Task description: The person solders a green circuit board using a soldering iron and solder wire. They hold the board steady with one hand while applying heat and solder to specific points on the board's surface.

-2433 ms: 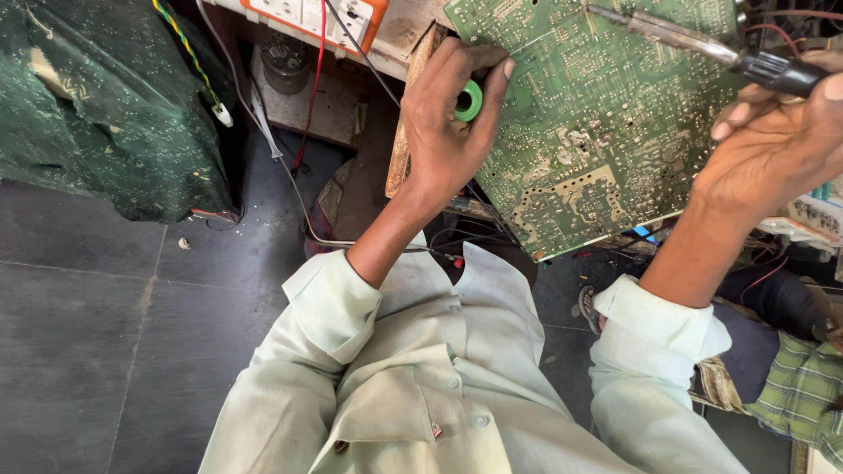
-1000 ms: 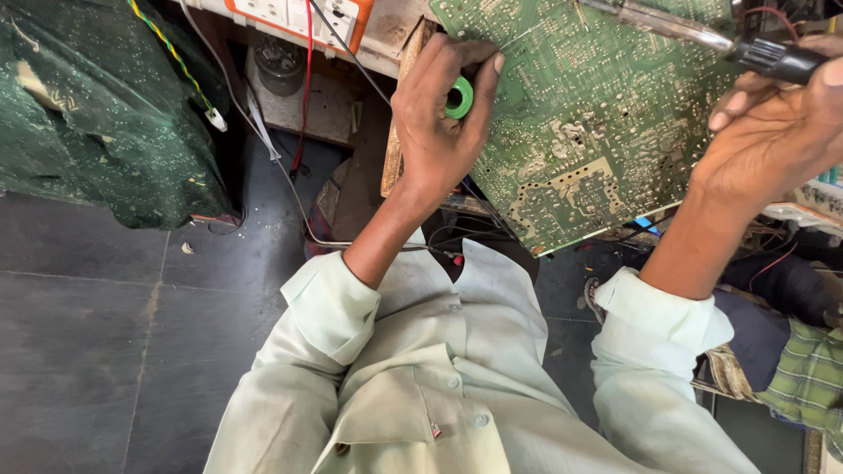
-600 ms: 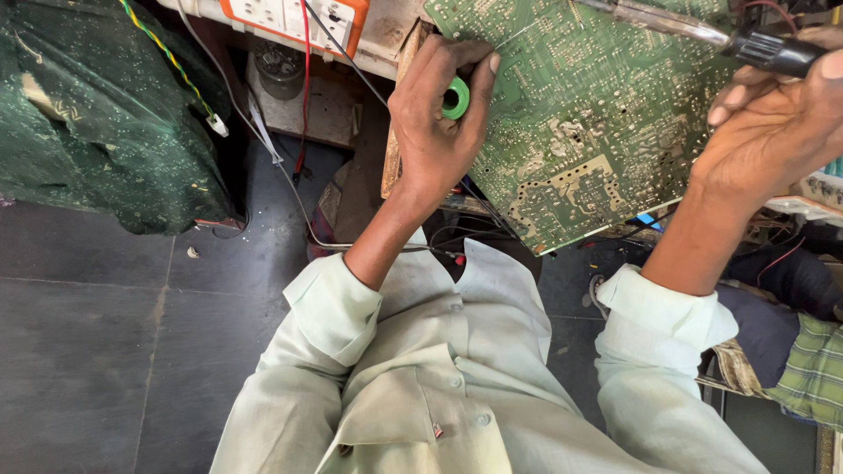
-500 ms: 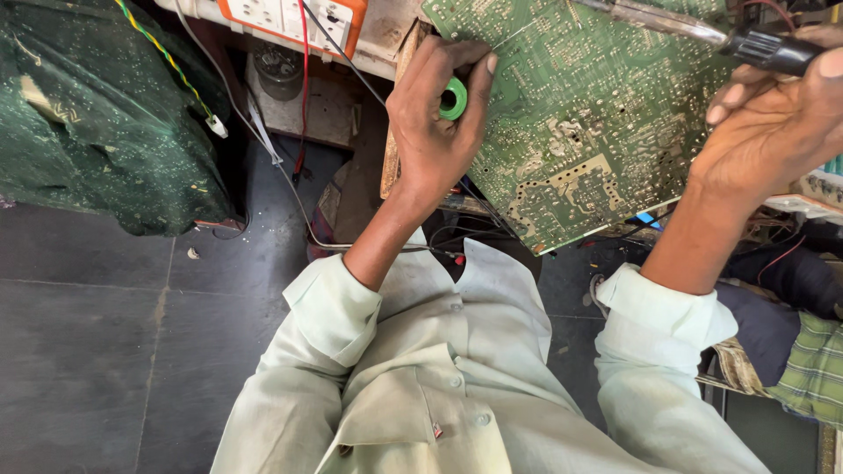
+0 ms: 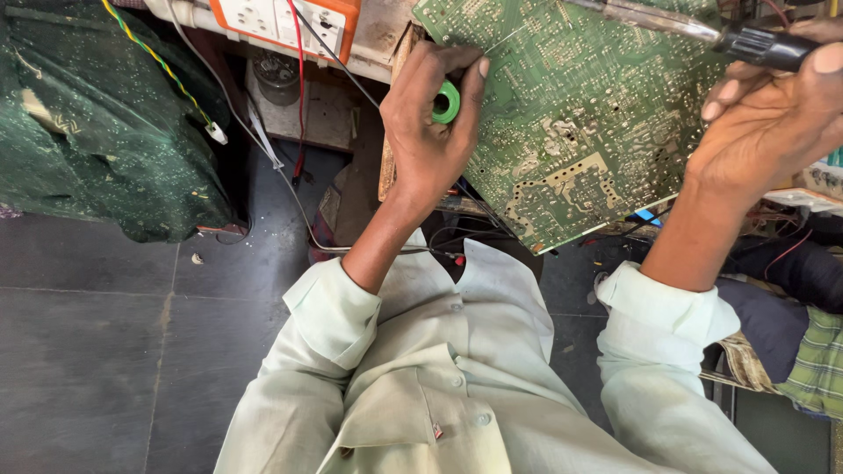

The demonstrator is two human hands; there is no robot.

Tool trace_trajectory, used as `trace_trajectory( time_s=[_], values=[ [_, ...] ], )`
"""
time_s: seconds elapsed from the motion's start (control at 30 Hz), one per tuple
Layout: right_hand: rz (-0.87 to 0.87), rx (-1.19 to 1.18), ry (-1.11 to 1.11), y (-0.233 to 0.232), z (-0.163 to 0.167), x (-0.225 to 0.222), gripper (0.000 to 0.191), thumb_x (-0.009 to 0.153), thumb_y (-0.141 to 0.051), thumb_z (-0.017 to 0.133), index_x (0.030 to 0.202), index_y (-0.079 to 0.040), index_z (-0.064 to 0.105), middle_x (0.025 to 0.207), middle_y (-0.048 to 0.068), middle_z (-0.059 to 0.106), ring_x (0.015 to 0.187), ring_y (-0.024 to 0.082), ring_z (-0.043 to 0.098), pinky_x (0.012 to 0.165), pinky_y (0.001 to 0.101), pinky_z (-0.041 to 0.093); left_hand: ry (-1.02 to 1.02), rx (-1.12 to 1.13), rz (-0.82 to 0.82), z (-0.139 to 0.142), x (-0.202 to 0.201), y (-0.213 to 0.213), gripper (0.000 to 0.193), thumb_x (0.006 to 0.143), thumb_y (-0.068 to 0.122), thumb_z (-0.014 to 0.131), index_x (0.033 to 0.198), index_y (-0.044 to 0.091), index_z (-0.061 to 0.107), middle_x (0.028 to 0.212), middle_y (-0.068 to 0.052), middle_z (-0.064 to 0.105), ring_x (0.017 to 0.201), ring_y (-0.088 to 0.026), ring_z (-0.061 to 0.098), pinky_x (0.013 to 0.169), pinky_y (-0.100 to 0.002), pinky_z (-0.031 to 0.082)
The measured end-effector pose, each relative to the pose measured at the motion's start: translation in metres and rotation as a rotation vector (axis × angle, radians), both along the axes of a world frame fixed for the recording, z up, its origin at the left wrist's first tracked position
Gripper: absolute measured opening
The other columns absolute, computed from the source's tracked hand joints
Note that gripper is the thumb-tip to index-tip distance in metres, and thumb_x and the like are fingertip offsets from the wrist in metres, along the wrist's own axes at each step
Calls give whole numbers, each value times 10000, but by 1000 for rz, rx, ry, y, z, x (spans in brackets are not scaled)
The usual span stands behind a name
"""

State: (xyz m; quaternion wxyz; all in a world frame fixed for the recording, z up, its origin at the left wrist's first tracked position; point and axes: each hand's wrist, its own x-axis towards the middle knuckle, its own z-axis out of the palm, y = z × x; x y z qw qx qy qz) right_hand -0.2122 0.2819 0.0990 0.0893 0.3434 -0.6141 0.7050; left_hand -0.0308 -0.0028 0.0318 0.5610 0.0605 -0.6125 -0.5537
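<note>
1. Green circuit board [image 5: 597, 114] leans where it did a moment ago; the picture has barely shifted, and both hands keep their places.
2. Left hand [image 5: 430, 132] is raised at the board's left edge, wrist bent, fingers curled tight around a small green spool [image 5: 446, 101], a thin wire running up from it.
3. Right hand [image 5: 773, 123] is closed on the black handle of a soldering iron [image 5: 702, 31], its metal shaft lying across the board's top.
</note>
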Motion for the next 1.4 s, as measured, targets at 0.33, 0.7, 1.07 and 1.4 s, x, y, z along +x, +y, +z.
trace_trajectory(
  time_s=[0.33, 0.7, 1.07, 1.4],
  values=[
    [6, 4, 39, 2, -1, -4, 304, 1212, -243, 571, 1243, 59, 575, 1015, 204, 597, 676, 265, 555, 510, 362, 446, 5, 4, -4, 0, -1, 0, 98, 1015, -9, 737, 1092, 7, 678, 985, -65, 674, 814, -133, 707, 746, -248, 558],
    [-22, 35, 35, 4, -3, -7, 308, 1227, -239, 526, 1281, 60, 579, 964, 214, 604, 679, 266, 574, 522, 365, 467, 13, 2, 5, 1, -1, 0, 99, 1015, -10, 742, 1082, 8, 672, 981, -62, 670, 807, -136, 705, 739, -246, 556],
    [-12, 20, 42, 2, -1, -4, 304, 1241, -241, 539, 1238, 60, 581, 988, 198, 600, 652, 258, 551, 507, 355, 448, 19, -3, -7, 1, 0, 0, 100, 1022, -10, 734, 1102, 7, 678, 994, -65, 675, 828, -136, 705, 759, -247, 561],
    [-18, 1, -17, 6, -2, -4, 311, 1222, -233, 528, 1226, 75, 576, 956, 219, 596, 635, 256, 511, 526, 359, 428, 19, -21, 12, -1, -3, 0, 107, 1011, -12, 743, 1090, 14, 675, 987, -64, 677, 821, -139, 713, 743, -251, 557]
  ],
)
